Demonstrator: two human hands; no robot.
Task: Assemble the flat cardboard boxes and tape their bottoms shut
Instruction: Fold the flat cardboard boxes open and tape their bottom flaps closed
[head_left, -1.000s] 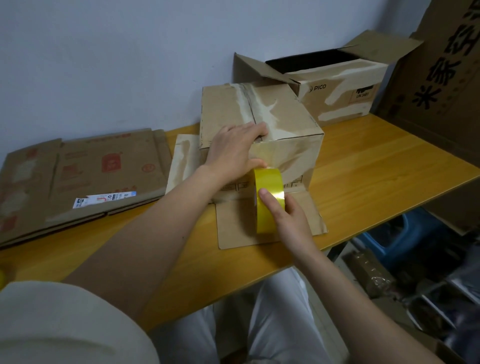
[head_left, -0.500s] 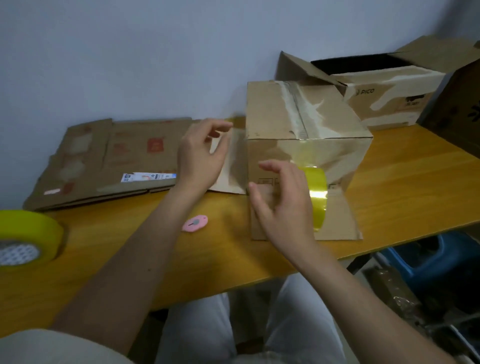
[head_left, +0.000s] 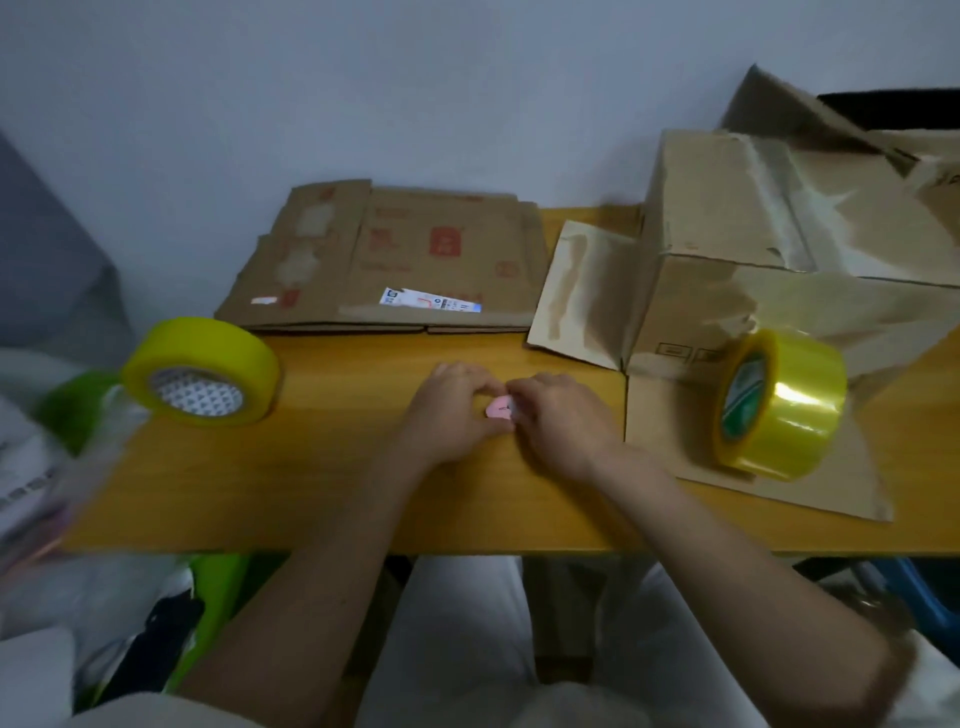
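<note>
Both hands met at desk centre, left hand (head_left: 451, 410) and right hand (head_left: 561, 415) pinching small pink cutter (head_left: 497, 407); tape roll (head_left: 779, 404) on edge to the right, nearer right hand, strip running to box (head_left: 769, 249) behind.

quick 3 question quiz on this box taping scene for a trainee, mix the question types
1. True or false: the tape roll on the box flap lies flat on its side.
2. What do the left hand and right hand hold between them?
A. pink cutter
B. marker
C. scissors
3. Fill in: the flat boxes lie against the ____.

Key
1. False, it stands on edge.
2. A
3. wall
</note>
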